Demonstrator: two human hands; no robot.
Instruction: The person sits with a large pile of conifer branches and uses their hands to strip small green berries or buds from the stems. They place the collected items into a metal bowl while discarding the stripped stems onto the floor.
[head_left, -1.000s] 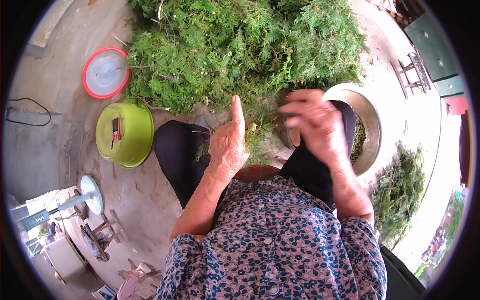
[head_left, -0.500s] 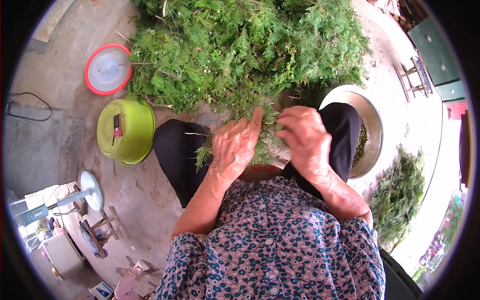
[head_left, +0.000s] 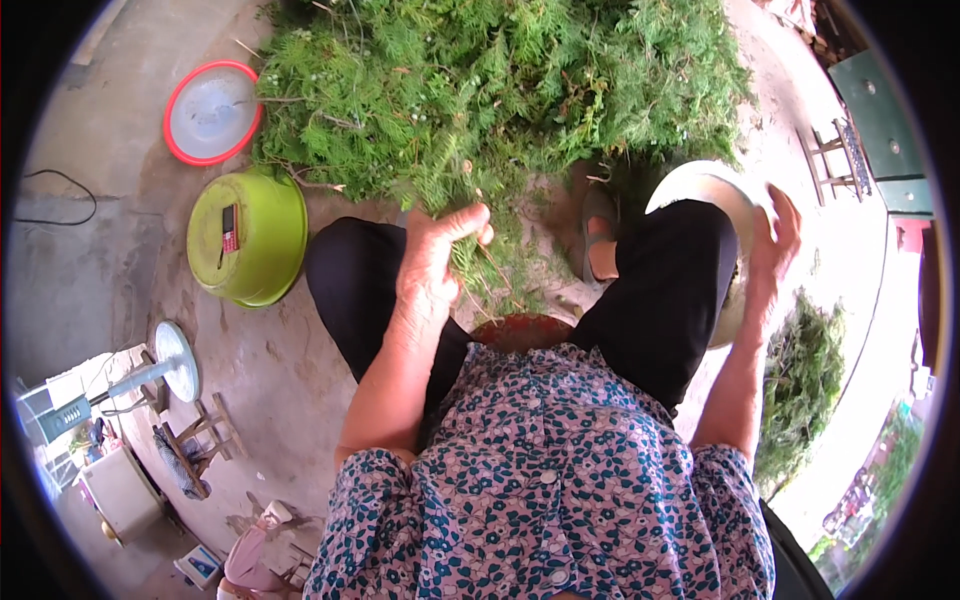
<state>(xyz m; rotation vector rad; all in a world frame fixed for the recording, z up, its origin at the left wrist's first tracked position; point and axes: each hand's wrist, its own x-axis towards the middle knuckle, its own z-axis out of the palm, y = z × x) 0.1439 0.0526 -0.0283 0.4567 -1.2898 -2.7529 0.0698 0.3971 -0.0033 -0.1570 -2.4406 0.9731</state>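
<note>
My left hand (head_left: 432, 255) is closed around a green evergreen sprig (head_left: 480, 265), whose thin stems trail below the fingers between my knees. Just beyond it lies a big heap of leafy evergreen branches (head_left: 500, 90), some with small pale cones or berries. Out to the right, my right hand (head_left: 776, 235) hangs over the far-right side of a wide metal basin (head_left: 705, 183). Its fingers are stretched and the thumb stands apart, with nothing visible in them. My right knee and arm hide most of the basin's inside.
At left are a red-rimmed round tray (head_left: 212, 113) and an upturned lime-green tub (head_left: 270, 235) with a phone (head_left: 229, 230) on it. A fan (head_left: 176, 362) and small stool (head_left: 205, 445) stand lower left. A smaller evergreen pile (head_left: 803, 390) lies right of my arm.
My right hand has left the sprig and swung right to the basin. My left hand has shifted slightly left, still with the sprig. My knees have spread and a shoe now shows.
</note>
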